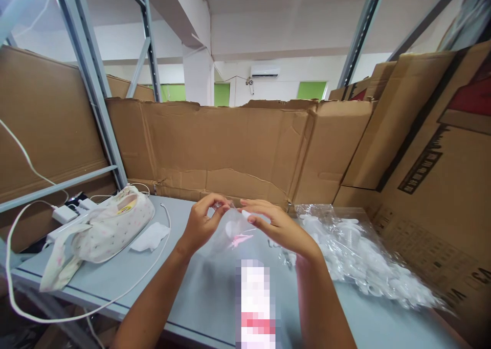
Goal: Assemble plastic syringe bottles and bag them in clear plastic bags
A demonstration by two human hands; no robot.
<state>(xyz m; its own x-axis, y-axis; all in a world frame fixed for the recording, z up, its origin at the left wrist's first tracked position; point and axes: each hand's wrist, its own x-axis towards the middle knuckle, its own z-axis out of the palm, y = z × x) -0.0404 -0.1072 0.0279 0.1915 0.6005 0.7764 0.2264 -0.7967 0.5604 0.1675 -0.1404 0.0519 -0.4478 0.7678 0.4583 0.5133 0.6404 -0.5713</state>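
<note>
One small clear plastic bag with a pink mark [235,234], held up just above the grey-blue table top [199,292], at centre frame between the two hands. Long axis runs roughly top to bottom, mouth edge up and away from the camera, closed end hanging toward the person. Contents hard to tell; something small and white shows at the top edge near the right fingertips.

Left hand [201,225]: thumb and fingertips pressed together, pinching the bag's upper left edge. Right hand [278,226]: fingers curled in, pinching the upper right edge, palm down. Two hands, two bare forearms, both on the one bag.

Right of the right hand, touching the table: one large clear plastic sack of white plastic pieces [356,257], lying flat; piece count not readable.

Left side: one white floral fabric pouch [111,228] on its side, one crumpled white tissue [149,236] just beside it, one white cable [115,298] looping across the table edge. Behind the pouch, one white power strip [67,213] with plugs; number of plugs unclear.

Brown cardboard sheets [230,144] wall the back and both sides. Grey metal rack uprights [95,83] stand at left and right. One blurred-out white and red patch sits at bottom centre.
</note>
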